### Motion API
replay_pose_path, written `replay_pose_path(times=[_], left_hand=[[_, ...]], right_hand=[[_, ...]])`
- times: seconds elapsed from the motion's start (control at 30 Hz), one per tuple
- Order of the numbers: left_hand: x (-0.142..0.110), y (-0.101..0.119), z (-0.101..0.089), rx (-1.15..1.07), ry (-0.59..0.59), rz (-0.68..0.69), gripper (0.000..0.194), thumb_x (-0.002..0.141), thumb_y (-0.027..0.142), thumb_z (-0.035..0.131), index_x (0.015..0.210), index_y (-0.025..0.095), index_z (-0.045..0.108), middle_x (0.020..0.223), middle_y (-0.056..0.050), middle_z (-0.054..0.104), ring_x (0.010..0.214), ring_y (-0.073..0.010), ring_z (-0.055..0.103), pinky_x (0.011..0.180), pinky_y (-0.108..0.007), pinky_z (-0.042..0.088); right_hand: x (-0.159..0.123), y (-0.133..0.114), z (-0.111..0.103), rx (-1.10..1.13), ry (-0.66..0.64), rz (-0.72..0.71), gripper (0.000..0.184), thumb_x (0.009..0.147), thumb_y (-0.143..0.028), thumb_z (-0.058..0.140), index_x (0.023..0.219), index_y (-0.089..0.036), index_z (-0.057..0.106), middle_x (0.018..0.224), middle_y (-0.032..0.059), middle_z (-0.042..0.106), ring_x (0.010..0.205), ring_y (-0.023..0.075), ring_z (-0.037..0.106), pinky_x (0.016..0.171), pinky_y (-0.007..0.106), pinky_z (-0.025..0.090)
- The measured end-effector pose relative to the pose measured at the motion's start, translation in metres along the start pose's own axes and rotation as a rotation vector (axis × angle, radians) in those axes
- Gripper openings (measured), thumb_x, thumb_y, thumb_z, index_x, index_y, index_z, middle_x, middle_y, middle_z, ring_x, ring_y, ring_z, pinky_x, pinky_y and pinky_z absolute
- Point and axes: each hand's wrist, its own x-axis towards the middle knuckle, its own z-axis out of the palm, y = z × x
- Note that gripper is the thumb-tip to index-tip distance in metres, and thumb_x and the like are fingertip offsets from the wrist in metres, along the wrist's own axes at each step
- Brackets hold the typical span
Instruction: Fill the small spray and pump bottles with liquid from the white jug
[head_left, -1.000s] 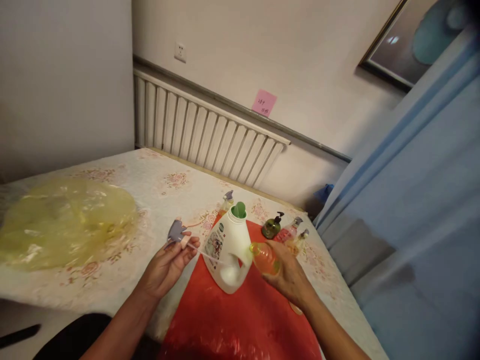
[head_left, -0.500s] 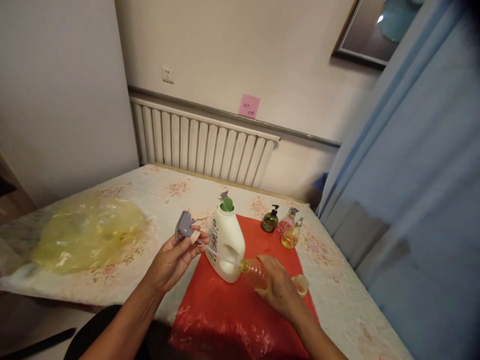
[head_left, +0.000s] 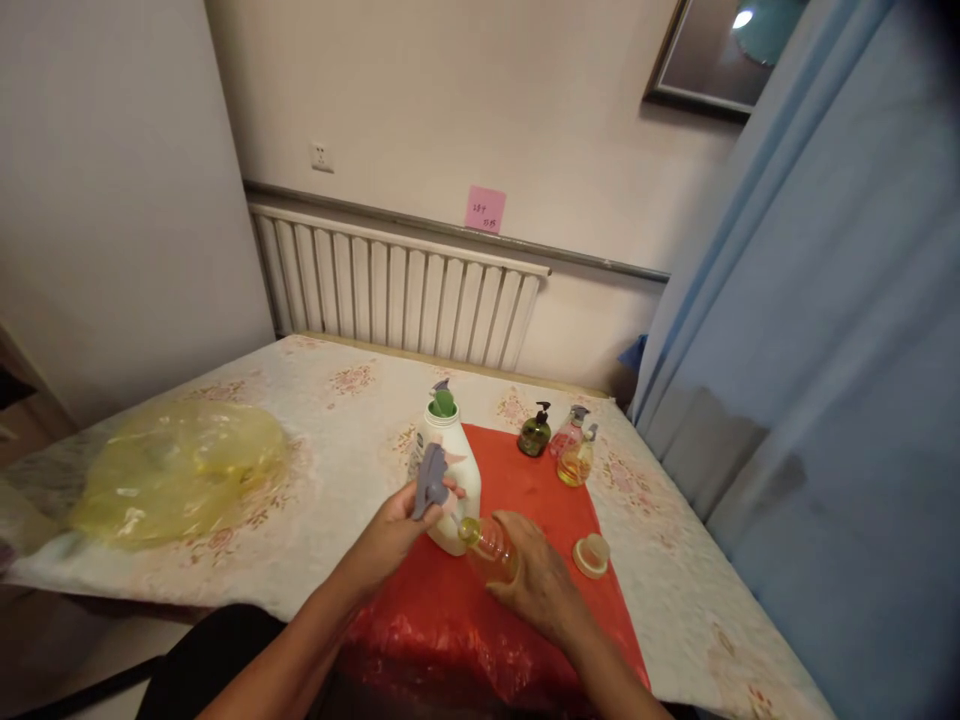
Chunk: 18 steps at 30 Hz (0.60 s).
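My left hand (head_left: 411, 515) is closed on a grey trigger spray head (head_left: 430, 482), just left of the mouth of a clear yellowish bottle (head_left: 491, 550). Most of the spray head's tube is out of sight; only a short stretch shows above the bottle neck. Around the bottle's body my right hand (head_left: 536, 575) is wrapped, holding it tilted with the neck toward the left. Behind both hands stands a large white jug (head_left: 463, 462), its mouth uncapped and green inside. A pale cap (head_left: 592, 555) lies to the right of my right hand.
Red plastic sheeting (head_left: 517, 480) covers part of the flowered bed cover (head_left: 352, 440). A dark green pump bottle (head_left: 535, 432), a pink spray bottle (head_left: 568, 430) and a yellow spray bottle (head_left: 575, 464) stand at the back right. A yellow plastic bag (head_left: 180, 470) lies at left.
My left hand has moved right, bringing the spray head close to the bottle's mouth. Much more of the tube showed earlier and now appears inside the bottle. The view has shifted slightly.
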Motion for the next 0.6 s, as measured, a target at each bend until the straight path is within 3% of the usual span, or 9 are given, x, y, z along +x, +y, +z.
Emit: replay_pose_path(times=[0.1,0.27,0.6], left_hand=[[-0.002,-0.011,0.009,0.081,-0.094,-0.028,0.035,0.083,0.037,0.068,0.113,0.02,0.067,0.119,-0.007,0.067,0.113,-0.0267,0.056,0.097,-0.033,0.038],[-0.004,-0.019,0.015,0.097,-0.115,-0.049,0.037,0.086,0.038,0.064,0.119,0.022,0.063,0.12,-0.006,0.067,0.114,-0.0267,0.055,0.101,-0.036,0.036],[-0.003,-0.02,0.009,0.187,-0.213,-0.017,0.037,0.088,0.036,0.061,0.123,0.025,0.063,0.122,-0.006,0.067,0.117,-0.027,0.055,0.105,-0.037,0.034]], right_hand=[[0.003,-0.013,-0.002,0.064,-0.009,0.021,0.072,0.058,-0.011,0.07,0.127,-0.017,0.052,0.127,0.0124,0.06,0.118,0.0291,0.055,0.102,0.043,0.044],[0.006,-0.022,-0.005,0.162,0.003,0.017,0.065,0.057,-0.01,0.071,0.12,-0.023,0.057,0.116,0.006,0.064,0.105,0.0249,0.061,0.092,0.038,0.049],[0.004,-0.021,-0.002,0.496,-0.066,0.086,0.083,0.049,-0.008,0.078,0.129,-0.023,0.057,0.121,0.0052,0.067,0.107,0.0253,0.064,0.092,0.037,0.052]])
